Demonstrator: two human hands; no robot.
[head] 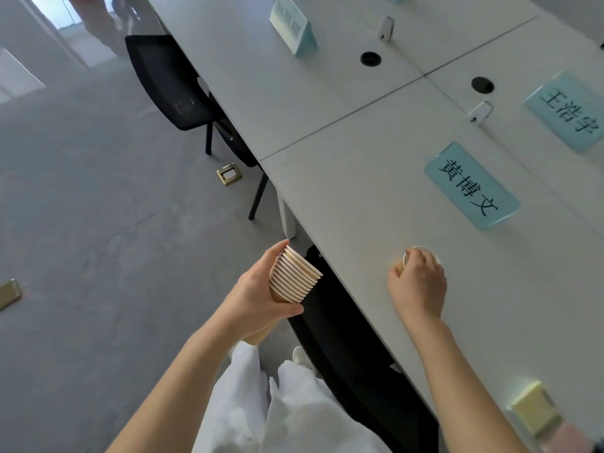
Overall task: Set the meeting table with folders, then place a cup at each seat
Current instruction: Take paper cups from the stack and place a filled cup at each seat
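- Right hand (pixel 418 284) grip closes over a single cup (pixel 421 255) on the surface (pixel 343 197), near the closest name card (pixel 470 184).
- Left hand (pixel 258 295) clasps the tilted cup stack (pixel 294 276), off the near-left edge.
- Risk: releasing carelessly may tip the light cup.

Head camera looks steeply down, close over the table (pixel 343 197) edge.

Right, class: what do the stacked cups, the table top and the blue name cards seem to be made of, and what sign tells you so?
Cups: probably paper, matte tan, with thin rolled rims nested closely.
Table: likely laminate board, smooth pale grey with a soft sheen and straight seams between panels.
Name cards: printed blue sheets, perhaps in clear acrylic holders; the edges look glossy, but blur leaves that open.
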